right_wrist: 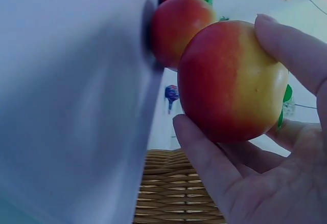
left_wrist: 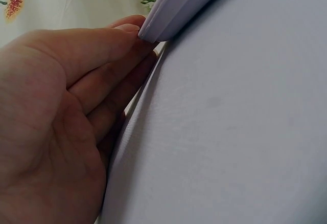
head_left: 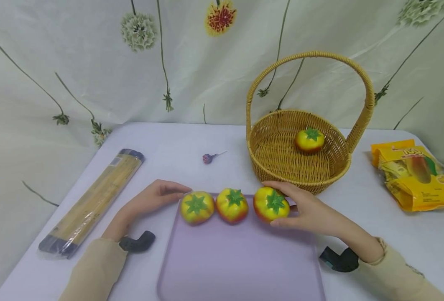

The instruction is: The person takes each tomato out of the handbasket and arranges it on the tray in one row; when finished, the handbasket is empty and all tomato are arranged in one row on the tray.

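Note:
Three yellow-and-red toy tomatoes with green star-shaped tops stand in a row along the far edge of the lilac tray (head_left: 241, 259): a left one (head_left: 197, 207), a middle one (head_left: 232, 205) and a right one (head_left: 270, 204). My right hand (head_left: 308, 207) grips the right tomato, thumb on one side and fingers on the other; the right wrist view shows this tomato (right_wrist: 230, 81) close up. At the tray's far left corner, my left hand (head_left: 156, 198) pinches the rim between thumb and fingers. In the left wrist view the tray corner (left_wrist: 158, 24) meets the fingertips.
Behind the tray's right side stands a wicker basket (head_left: 301, 177) with a tall handle and one toy tomato (head_left: 310, 140) inside. A lollipop (head_left: 207, 158) lies behind the tray. Packaged noodles (head_left: 94, 202) lie at left, a yellow mango snack bag (head_left: 419, 175) at right.

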Tool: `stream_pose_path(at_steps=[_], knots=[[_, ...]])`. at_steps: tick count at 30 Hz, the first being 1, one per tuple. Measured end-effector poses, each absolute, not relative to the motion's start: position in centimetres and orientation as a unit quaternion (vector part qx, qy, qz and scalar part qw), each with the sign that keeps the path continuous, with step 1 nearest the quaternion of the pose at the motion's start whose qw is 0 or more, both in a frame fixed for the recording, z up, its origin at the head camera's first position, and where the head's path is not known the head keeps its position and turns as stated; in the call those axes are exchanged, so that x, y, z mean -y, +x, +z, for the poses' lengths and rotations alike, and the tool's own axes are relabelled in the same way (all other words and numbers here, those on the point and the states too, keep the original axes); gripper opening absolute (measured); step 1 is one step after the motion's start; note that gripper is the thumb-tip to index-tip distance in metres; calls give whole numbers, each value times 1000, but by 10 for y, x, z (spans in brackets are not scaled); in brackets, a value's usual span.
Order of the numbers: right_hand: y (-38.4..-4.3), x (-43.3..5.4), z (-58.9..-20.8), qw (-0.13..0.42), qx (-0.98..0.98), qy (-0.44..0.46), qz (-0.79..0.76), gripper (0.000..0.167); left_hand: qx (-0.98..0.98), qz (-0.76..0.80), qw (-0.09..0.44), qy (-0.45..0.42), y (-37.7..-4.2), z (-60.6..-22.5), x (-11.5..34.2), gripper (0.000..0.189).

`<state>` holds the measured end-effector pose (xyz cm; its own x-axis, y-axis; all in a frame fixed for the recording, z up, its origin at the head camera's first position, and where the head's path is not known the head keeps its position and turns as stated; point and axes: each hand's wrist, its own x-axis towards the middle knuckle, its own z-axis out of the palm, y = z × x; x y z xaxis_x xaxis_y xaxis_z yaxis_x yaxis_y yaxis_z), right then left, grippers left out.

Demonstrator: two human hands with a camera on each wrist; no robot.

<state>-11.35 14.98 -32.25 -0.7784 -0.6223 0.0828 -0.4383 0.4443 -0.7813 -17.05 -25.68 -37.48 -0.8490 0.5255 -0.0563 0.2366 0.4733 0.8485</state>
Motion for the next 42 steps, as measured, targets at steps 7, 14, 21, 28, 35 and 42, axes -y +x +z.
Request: stream_pose_path(at_steps=[7,14,21,28,35,42], knots=[[-115,-148,-339,92,-867,-322,-369,80,-843,461,155,228,-171,-376,257,23],[-117,-147,-343,91,-871,-315,-365,80,-848,455,150,228,-171,-376,258,23],[-120,-146,-347,100,-869,-315,-367,81,-837,469,143,244,-172,-378,259,22],[-118,-148,-347,101,-874,-303,-365,82,-835,469,148,247,-173,-378,258,23],[-117,-150,-344,97,-876,-309,-358,81,-835,468,150,247,-173,-379,259,23],[-115,-153,-334,111,-875,-327,-338,80,-833,471,151,248,-173,-379,258,23]])
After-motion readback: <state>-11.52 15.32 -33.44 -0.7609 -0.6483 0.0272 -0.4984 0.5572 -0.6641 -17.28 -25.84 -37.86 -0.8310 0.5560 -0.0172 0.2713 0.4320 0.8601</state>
